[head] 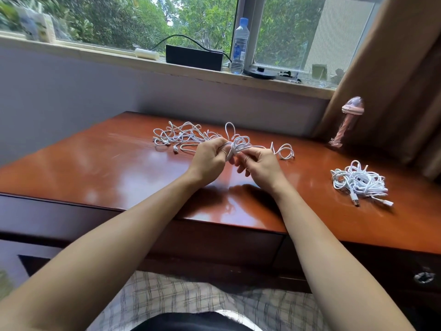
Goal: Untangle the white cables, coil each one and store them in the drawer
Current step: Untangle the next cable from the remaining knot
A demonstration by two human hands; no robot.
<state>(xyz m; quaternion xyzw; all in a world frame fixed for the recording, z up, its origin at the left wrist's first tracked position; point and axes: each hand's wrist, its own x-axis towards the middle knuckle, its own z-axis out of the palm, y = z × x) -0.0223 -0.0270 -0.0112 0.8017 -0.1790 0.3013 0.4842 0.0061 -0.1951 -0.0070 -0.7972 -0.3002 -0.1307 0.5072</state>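
left hand (210, 156) gripped coil (238, 145) | right hand (259, 163) pinched it | loose tail (284, 151) ran rightward (nearer right hand) along surface (119, 168)

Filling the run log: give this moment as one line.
stage: coiling | left hand: grips coil | right hand: pinches coil | tangle: desk, behind hands | pile: desk, right

Tangled cables (181, 138): white snarl on desk (95, 168), upper centre.
Looped cable (239, 145): white, raised, centre.
Cable heap (360, 182): white, plugs showing, right.
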